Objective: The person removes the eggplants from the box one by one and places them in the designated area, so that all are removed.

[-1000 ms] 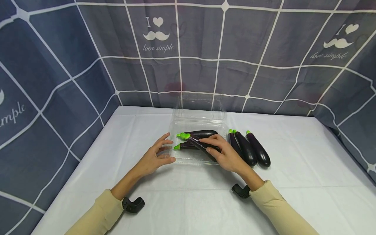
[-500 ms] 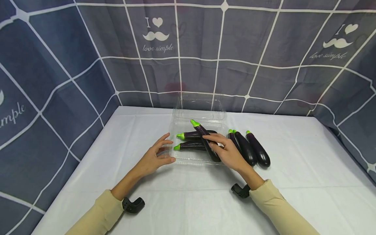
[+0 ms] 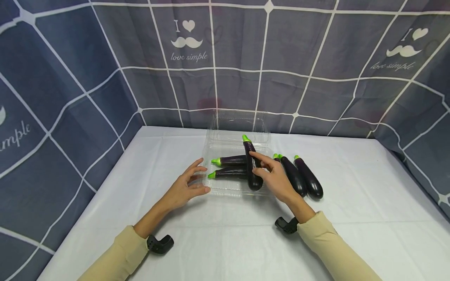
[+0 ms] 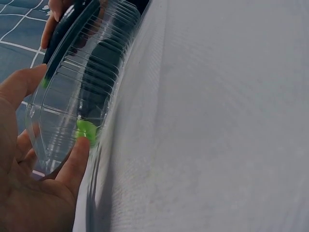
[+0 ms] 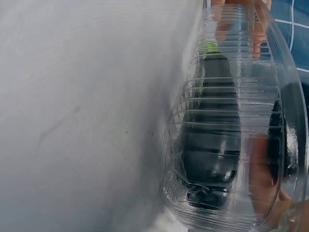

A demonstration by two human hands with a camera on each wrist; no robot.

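In the head view, an open clear plastic clamshell container [image 3: 225, 187] holds two eggplants lying crosswise, a back one [image 3: 233, 160] and a front one [image 3: 230, 173], green stems leftward. My right hand [image 3: 277, 181] grips a third eggplant [image 3: 254, 180] between thumb and fingers, its green stem pointing to the back. This one lies across the thick ends of the other two. At the container's left end is my left hand [image 3: 181, 191]; the left wrist view has its thumb and fingers spread around the container's end wall [image 4: 53, 116]. Ribbed plastic blurs the front eggplant [image 5: 212, 130] in the right wrist view.
Right of the container lie more eggplants: a middle one [image 3: 294, 177], a far-right one [image 3: 309, 177], and one mostly hidden behind my right hand. The container's raised lid [image 3: 242, 123] leans toward the dark grid-patterned cloth [image 3: 239, 89]. White cloth covers the table [image 3: 218, 242].
The eggplant in my right hand has turned clockwise, its stem swinging from the left to the back, uncovering the two beneath. My left hand has stayed at the container's left end.
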